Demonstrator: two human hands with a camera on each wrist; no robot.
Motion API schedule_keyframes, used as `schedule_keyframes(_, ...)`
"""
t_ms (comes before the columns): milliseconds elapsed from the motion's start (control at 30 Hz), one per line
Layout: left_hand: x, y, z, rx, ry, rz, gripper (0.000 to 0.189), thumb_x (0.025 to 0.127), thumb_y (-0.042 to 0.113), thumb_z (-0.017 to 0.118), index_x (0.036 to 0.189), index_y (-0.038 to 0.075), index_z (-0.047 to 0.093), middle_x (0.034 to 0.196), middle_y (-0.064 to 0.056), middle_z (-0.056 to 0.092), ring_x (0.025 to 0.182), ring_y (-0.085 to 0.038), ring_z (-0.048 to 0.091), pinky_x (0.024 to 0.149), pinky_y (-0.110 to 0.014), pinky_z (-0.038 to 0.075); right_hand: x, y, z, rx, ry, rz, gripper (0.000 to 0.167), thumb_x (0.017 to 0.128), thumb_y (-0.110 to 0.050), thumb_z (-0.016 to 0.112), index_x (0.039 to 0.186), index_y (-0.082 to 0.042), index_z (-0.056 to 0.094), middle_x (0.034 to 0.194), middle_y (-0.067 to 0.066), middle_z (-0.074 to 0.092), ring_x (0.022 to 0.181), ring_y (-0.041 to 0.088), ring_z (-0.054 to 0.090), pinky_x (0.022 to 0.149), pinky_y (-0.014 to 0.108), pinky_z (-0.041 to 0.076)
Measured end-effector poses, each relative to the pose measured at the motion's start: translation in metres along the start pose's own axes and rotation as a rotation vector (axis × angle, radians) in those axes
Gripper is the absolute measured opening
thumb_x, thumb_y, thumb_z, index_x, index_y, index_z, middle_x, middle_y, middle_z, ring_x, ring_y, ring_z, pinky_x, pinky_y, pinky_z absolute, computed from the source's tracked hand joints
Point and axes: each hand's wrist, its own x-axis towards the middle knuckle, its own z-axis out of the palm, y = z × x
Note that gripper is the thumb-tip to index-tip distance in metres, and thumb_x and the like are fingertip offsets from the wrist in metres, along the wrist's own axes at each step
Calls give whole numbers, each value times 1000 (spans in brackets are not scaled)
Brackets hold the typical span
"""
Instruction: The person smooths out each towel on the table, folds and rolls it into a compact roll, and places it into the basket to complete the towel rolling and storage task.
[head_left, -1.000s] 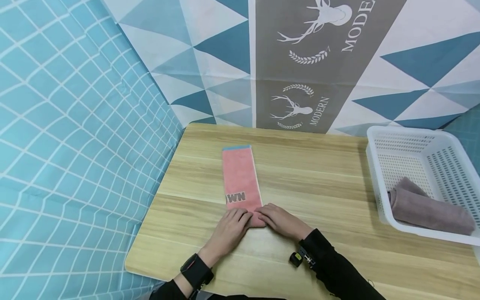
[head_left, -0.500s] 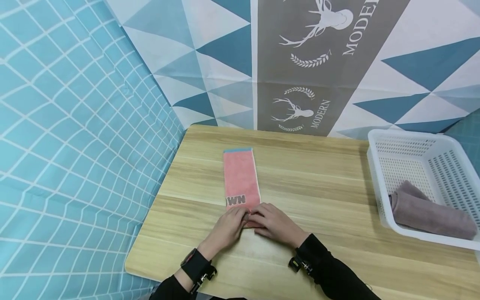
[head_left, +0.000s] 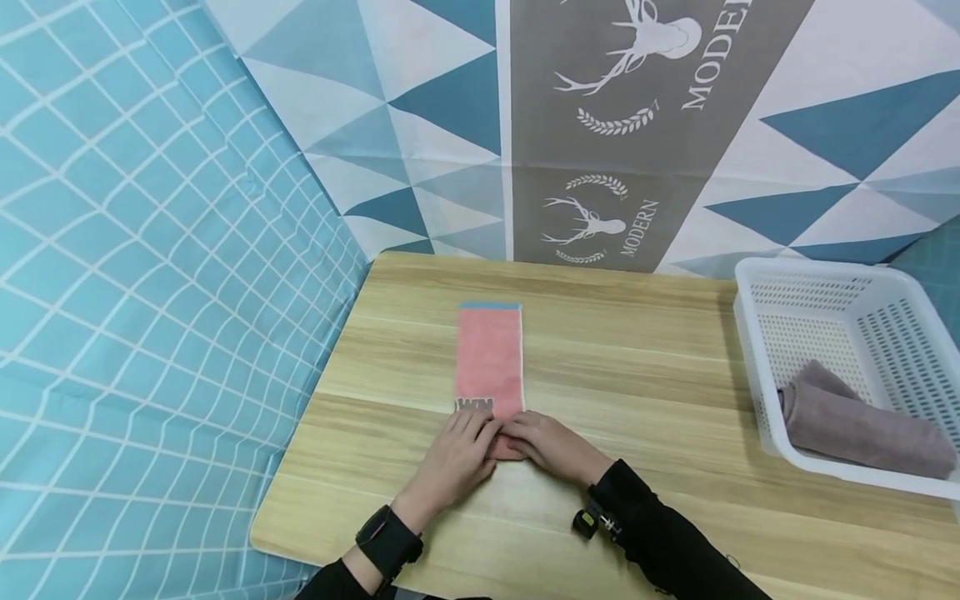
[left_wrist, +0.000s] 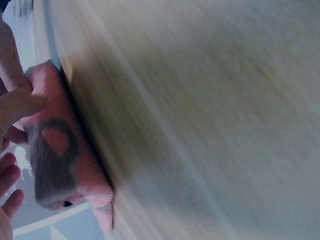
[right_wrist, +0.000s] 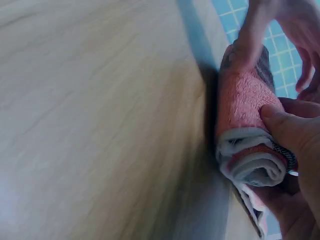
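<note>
A pink towel (head_left: 489, 354) with a blue far edge and dark lettering lies lengthwise on the table, its near end rolled up. In the right wrist view the roll (right_wrist: 245, 107) shows pale spiralled layers at its end. My right hand (head_left: 551, 446) grips that end, thumb on the near side and fingers beyond it. My left hand (head_left: 457, 454) lies at the roll's left part. Its thumb touches the pink cloth in the left wrist view, while its loosely bent fingers (left_wrist: 10, 175) stand off the roll.
A white perforated basket (head_left: 750, 358) stands on the right of the wooden table (head_left: 637, 350), with a rolled grey-brown towel (head_left: 862, 425) inside. Blue gridded cloth (head_left: 150, 292) hangs on the left, and a patterned cloth (head_left: 450, 125) covers the back.
The pink towel has shifted slightly right and turned straighter, and its lettering is now nearer the hands. My left hand has slid forward over the roll; my right hand has shifted its hold.
</note>
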Motion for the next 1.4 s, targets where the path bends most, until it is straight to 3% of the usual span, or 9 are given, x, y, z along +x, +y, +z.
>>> schedule_keyframes(100,-1,3,1,24,-7,0,60,75,25,83,125,3,59,117,-9,58,108,-25,56,100,-40,47,1,1,-3,31,-29,26,29,101,-15,57,129,-11,66,127,1,65,118,15,60,102,32,49)
schedule_keyframes(267,-7,5,5,46,-29,-33,49,80,13,75,125,3,58,114,-7,62,107,-24,58,99,-38,49,3,-1,-4,64,-81,63,31,103,-15,54,131,-8,64,128,5,65,121,19,60,103,35,48)
schedule_keyframes(333,-11,5,6,31,-40,-50,45,81,9,73,123,3,58,114,-7,64,108,-24,59,99,-37,49,2,-4,-1,44,-88,67,32,103,-18,54,133,-11,63,124,3,64,114,16,61,98,33,50)
schedule_keyframes(500,-16,1,5,-115,-59,-124,52,78,5,73,127,-2,56,120,-14,67,114,-29,63,102,-41,49,0,-8,8,-91,25,4,39,97,-27,66,135,-18,63,114,-4,58,100,8,54,85,25,49)
schedule_keyframes(633,-13,-4,4,-254,-67,-177,54,76,5,72,127,-2,54,110,-12,70,104,-24,67,96,-37,52,-3,-10,15,-141,77,-51,57,87,-32,77,137,-12,59,122,-4,56,112,10,52,97,28,46)
schedule_keyframes(733,-11,-7,4,-310,-82,-198,51,73,5,71,121,3,54,99,-5,69,91,-17,65,86,-32,53,-4,-9,19,-155,89,-67,52,90,-30,74,136,-12,58,122,-5,57,113,9,53,99,27,46)
schedule_keyframes(867,-12,-7,5,-295,-95,-190,47,74,10,70,118,7,56,99,-1,67,93,-15,62,89,-33,51,-3,-9,18,-135,97,-60,35,99,-26,62,132,-14,62,118,-7,62,110,8,56,96,26,48)
schedule_keyframes(1100,-27,-12,4,-196,-47,-106,59,71,26,81,124,7,62,122,-9,57,113,-25,54,103,-44,43,0,-11,8,-38,6,-30,35,103,-23,55,136,-12,58,129,1,62,125,18,57,107,34,45)
schedule_keyframes(1400,-25,-18,-1,-181,-90,-90,64,79,14,81,138,10,56,130,-7,57,118,-23,58,101,-39,50,1,-11,2,-5,-80,127,39,108,-26,40,143,-13,51,138,1,58,131,17,53,110,36,42)
